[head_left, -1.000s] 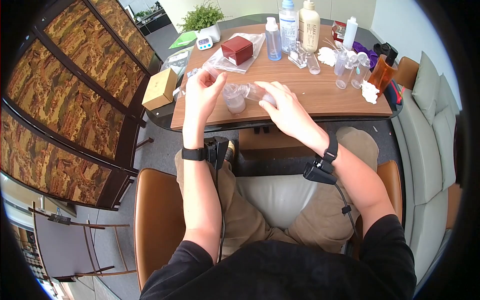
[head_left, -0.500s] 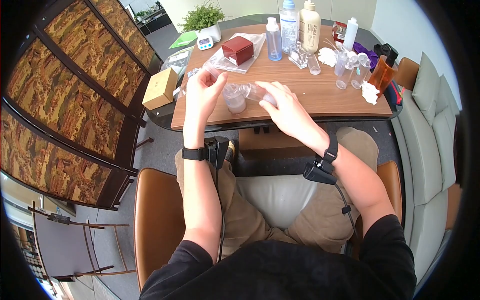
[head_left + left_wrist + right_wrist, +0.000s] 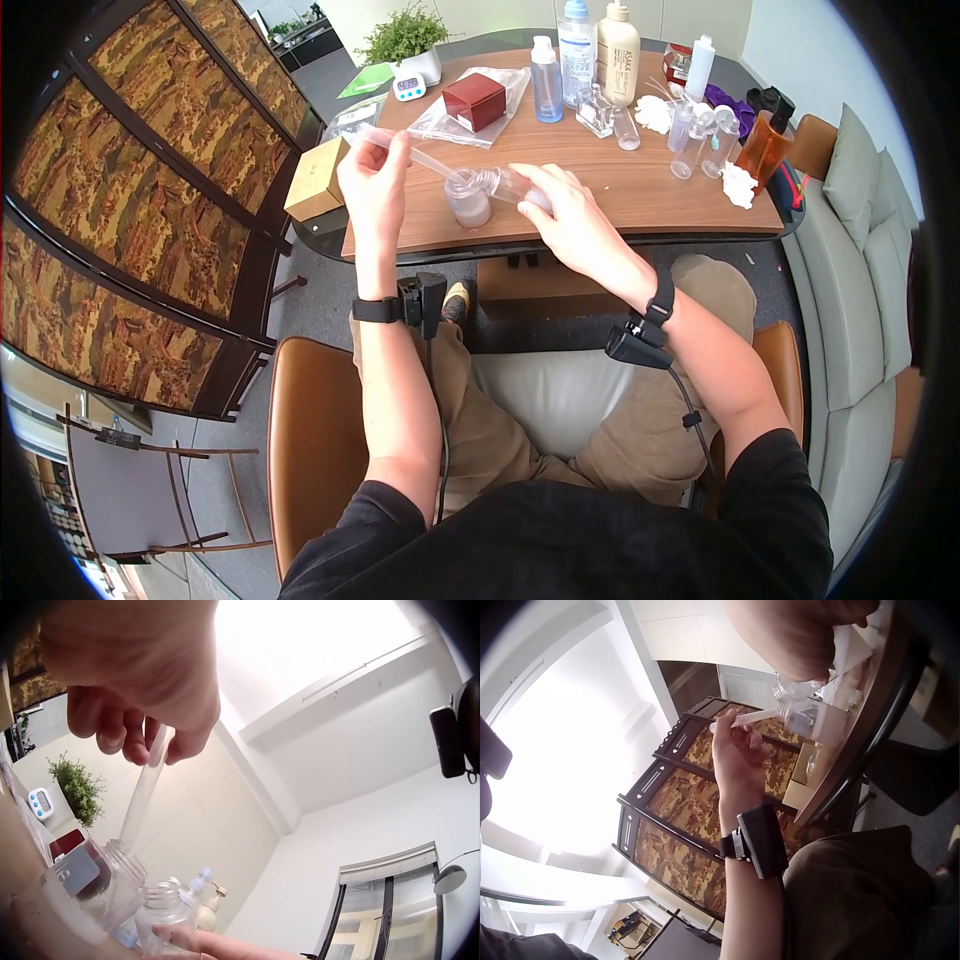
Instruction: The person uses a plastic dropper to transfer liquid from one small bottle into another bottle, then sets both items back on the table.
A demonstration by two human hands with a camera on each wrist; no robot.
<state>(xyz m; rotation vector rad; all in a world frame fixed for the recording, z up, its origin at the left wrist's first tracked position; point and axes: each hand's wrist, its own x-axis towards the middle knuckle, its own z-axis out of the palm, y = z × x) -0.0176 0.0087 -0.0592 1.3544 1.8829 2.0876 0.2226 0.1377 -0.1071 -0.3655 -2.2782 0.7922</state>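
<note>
My left hand pinches a translucent plastic pipette between thumb and fingers. The pipette slants down to the mouth of a wide clear bottle, which stands near the table's front edge with some whitish liquid low inside. In the left wrist view the pipette's lower end meets that bottle's threaded neck. Just right of it, my right hand holds a second clear bottle, tilted, its open neck close beside the first one's. A finger lies along this second bottle in the left wrist view.
A dark red box lies on a plastic bag behind the hands. Pump bottles stand at the back. Small clear bottles, crumpled tissue and an amber bottle are at the right. A cardboard box is at the left.
My left hand has shifted left and turned, bringing the pipette into plain view with its lower end at the standing bottle's mouth. The right hand and both bottles stay put.
</note>
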